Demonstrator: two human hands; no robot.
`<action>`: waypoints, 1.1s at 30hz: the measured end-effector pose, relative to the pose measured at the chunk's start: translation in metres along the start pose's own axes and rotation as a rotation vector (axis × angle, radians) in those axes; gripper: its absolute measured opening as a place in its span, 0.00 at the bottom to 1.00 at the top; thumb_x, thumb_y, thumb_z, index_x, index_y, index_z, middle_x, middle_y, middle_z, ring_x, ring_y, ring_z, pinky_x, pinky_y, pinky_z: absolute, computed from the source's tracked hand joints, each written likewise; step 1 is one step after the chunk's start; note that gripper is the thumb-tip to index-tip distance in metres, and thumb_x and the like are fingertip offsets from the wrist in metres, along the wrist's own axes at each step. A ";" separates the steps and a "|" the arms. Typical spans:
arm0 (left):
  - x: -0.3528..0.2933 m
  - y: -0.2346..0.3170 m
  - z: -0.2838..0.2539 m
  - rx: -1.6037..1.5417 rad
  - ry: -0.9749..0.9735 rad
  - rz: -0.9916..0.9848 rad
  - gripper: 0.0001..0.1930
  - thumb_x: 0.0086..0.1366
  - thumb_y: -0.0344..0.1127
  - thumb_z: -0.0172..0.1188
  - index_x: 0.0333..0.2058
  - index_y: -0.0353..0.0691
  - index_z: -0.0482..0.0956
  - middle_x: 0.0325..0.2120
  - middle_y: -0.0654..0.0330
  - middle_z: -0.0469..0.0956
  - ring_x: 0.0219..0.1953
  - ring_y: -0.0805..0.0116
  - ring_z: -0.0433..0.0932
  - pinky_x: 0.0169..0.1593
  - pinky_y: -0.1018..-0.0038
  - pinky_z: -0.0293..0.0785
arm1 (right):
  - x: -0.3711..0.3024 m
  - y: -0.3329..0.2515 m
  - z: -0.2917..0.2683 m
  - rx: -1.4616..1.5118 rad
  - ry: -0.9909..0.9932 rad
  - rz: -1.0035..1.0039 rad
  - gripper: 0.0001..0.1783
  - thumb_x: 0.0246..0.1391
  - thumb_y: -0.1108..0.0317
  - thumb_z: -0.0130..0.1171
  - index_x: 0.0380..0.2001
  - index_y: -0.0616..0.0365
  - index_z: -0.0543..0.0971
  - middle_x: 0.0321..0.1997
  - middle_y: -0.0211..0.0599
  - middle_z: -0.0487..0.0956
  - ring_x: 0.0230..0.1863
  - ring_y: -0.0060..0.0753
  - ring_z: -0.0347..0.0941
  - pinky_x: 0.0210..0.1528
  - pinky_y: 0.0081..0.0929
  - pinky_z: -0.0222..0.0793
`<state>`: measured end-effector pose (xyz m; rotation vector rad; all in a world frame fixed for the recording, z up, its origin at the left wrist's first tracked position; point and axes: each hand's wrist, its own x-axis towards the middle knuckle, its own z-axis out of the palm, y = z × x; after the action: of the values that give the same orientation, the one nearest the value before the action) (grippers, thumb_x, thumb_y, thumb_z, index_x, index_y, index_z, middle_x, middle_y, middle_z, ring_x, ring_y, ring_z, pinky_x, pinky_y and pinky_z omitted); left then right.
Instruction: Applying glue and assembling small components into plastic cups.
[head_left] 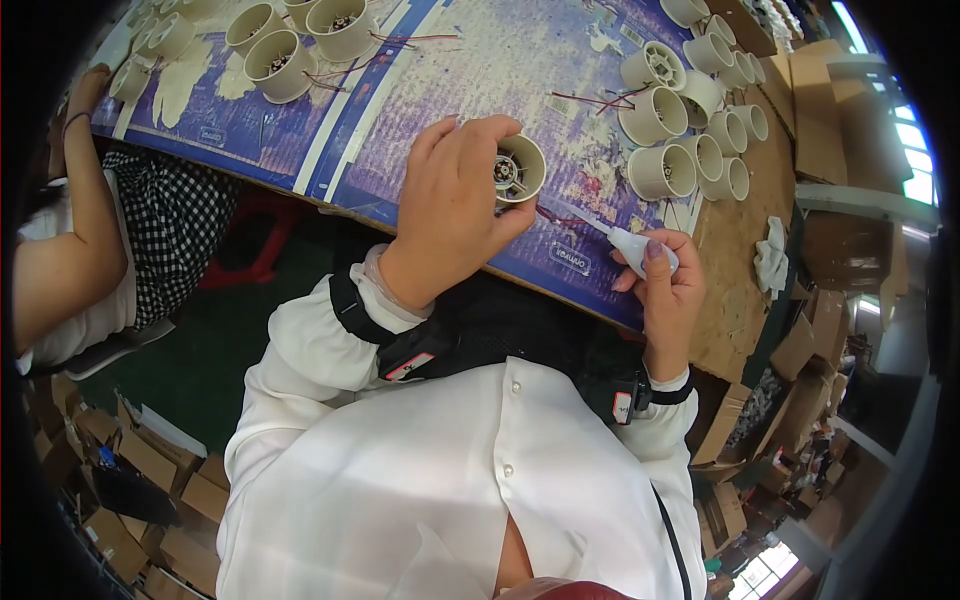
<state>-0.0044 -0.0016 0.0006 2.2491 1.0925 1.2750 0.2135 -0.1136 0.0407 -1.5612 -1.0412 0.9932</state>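
My left hand [452, 205] is closed around a cream round housing [541, 172], gripping it by its sides on the table. The housing's mouth faces up, and a spoked frame with a small motor-like core shows inside. Red and dark wires [560, 217] come out near its base toward the right. In my right hand [672, 285] is a small white glue bottle [630, 250], pinched between thumb and fingers. Its thin nozzle slants up and left toward the wires and housing, apart from the housing's rim.
Several cream housings [663, 172] stand at the table's right, more [279, 66] at the upper left with wires trailing. A co-worker's arm [95, 210] reaches the table at left. A crumpled white cloth [770, 258] lies on the right board. Cardboard boxes [150, 455] fill the floor.
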 end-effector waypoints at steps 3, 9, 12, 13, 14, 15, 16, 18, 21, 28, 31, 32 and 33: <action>0.000 0.000 0.000 0.006 -0.002 0.002 0.30 0.48 0.32 0.70 0.50 0.38 0.69 0.41 0.58 0.76 0.43 0.58 0.76 0.59 0.57 0.65 | -0.001 -0.001 0.000 -0.022 0.003 -0.022 0.14 0.68 0.59 0.53 0.43 0.60 0.73 0.35 0.44 0.82 0.24 0.19 0.73 0.23 0.12 0.61; -0.001 0.000 0.001 0.006 -0.006 -0.009 0.30 0.48 0.32 0.70 0.51 0.38 0.69 0.41 0.57 0.77 0.43 0.58 0.77 0.59 0.57 0.64 | -0.003 -0.007 0.003 -0.047 0.009 -0.042 0.13 0.68 0.61 0.53 0.43 0.61 0.72 0.35 0.46 0.82 0.23 0.22 0.73 0.27 0.17 0.69; -0.001 0.001 0.000 0.008 -0.007 -0.011 0.30 0.48 0.32 0.70 0.51 0.38 0.69 0.42 0.57 0.77 0.44 0.58 0.76 0.60 0.57 0.64 | -0.003 -0.010 0.004 -0.048 0.013 -0.046 0.13 0.68 0.61 0.53 0.43 0.61 0.72 0.35 0.46 0.82 0.23 0.22 0.73 0.28 0.17 0.69; -0.001 0.000 0.000 0.011 -0.008 -0.012 0.31 0.47 0.32 0.70 0.51 0.38 0.69 0.42 0.57 0.77 0.44 0.58 0.76 0.60 0.57 0.64 | -0.003 -0.010 0.004 -0.048 0.014 -0.049 0.13 0.68 0.61 0.53 0.43 0.61 0.72 0.35 0.46 0.82 0.23 0.22 0.73 0.28 0.17 0.69; -0.001 0.000 0.000 0.010 -0.007 -0.012 0.31 0.47 0.32 0.70 0.51 0.38 0.69 0.42 0.57 0.77 0.44 0.58 0.76 0.60 0.57 0.64 | -0.003 -0.011 0.004 -0.049 0.014 -0.050 0.13 0.68 0.61 0.53 0.43 0.61 0.72 0.35 0.46 0.82 0.23 0.22 0.73 0.28 0.17 0.69; -0.001 0.000 0.000 0.007 -0.005 -0.018 0.30 0.47 0.32 0.71 0.50 0.38 0.70 0.43 0.57 0.77 0.45 0.55 0.76 0.59 0.57 0.65 | -0.003 -0.011 0.004 -0.050 0.013 -0.049 0.13 0.68 0.61 0.53 0.43 0.61 0.72 0.35 0.46 0.82 0.23 0.22 0.72 0.28 0.17 0.69; -0.001 0.000 0.000 0.005 -0.004 -0.023 0.30 0.47 0.32 0.71 0.50 0.39 0.70 0.43 0.58 0.76 0.47 0.52 0.75 0.59 0.58 0.65 | -0.003 -0.011 0.004 -0.051 0.012 -0.049 0.13 0.68 0.61 0.53 0.43 0.61 0.72 0.35 0.46 0.82 0.23 0.22 0.72 0.28 0.17 0.70; -0.002 0.000 0.001 0.001 -0.001 -0.029 0.30 0.47 0.33 0.72 0.50 0.40 0.71 0.44 0.58 0.76 0.48 0.49 0.74 0.59 0.59 0.66 | -0.003 -0.012 0.004 -0.053 0.010 -0.049 0.13 0.68 0.61 0.53 0.43 0.61 0.72 0.35 0.46 0.82 0.23 0.21 0.72 0.28 0.18 0.70; -0.002 0.000 0.001 0.002 0.002 -0.010 0.29 0.47 0.32 0.72 0.49 0.40 0.71 0.44 0.58 0.76 0.47 0.51 0.74 0.59 0.58 0.65 | -0.003 -0.012 0.004 -0.053 0.012 -0.046 0.13 0.68 0.61 0.53 0.43 0.61 0.72 0.34 0.46 0.82 0.23 0.21 0.72 0.28 0.18 0.70; -0.002 0.000 0.001 -0.010 0.003 -0.006 0.29 0.48 0.32 0.71 0.49 0.39 0.70 0.44 0.58 0.76 0.46 0.54 0.75 0.61 0.57 0.65 | -0.003 -0.014 0.003 -0.064 0.009 -0.060 0.13 0.68 0.61 0.53 0.43 0.61 0.72 0.34 0.47 0.82 0.23 0.21 0.72 0.28 0.18 0.71; -0.001 0.000 0.001 -0.011 0.003 -0.006 0.29 0.47 0.32 0.72 0.49 0.39 0.70 0.44 0.59 0.76 0.46 0.54 0.75 0.61 0.57 0.65 | -0.003 -0.014 0.003 -0.062 0.010 -0.063 0.13 0.68 0.61 0.53 0.43 0.61 0.72 0.34 0.47 0.82 0.23 0.21 0.72 0.28 0.18 0.70; -0.001 0.000 0.001 -0.011 0.000 -0.008 0.29 0.47 0.32 0.72 0.49 0.39 0.71 0.44 0.59 0.76 0.46 0.54 0.75 0.61 0.57 0.65 | -0.003 -0.014 0.003 -0.063 0.011 -0.062 0.13 0.68 0.61 0.53 0.43 0.61 0.72 0.34 0.47 0.82 0.23 0.21 0.72 0.28 0.18 0.70; -0.001 0.000 0.000 -0.011 -0.002 -0.010 0.29 0.47 0.32 0.72 0.49 0.39 0.71 0.44 0.59 0.76 0.46 0.54 0.75 0.61 0.57 0.65 | -0.003 -0.014 0.003 -0.064 0.013 -0.061 0.13 0.68 0.61 0.53 0.43 0.61 0.72 0.34 0.47 0.82 0.23 0.21 0.72 0.27 0.18 0.70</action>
<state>-0.0045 -0.0026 -0.0005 2.2340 1.0922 1.2710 0.2073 -0.1136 0.0543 -1.5758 -1.1145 0.9149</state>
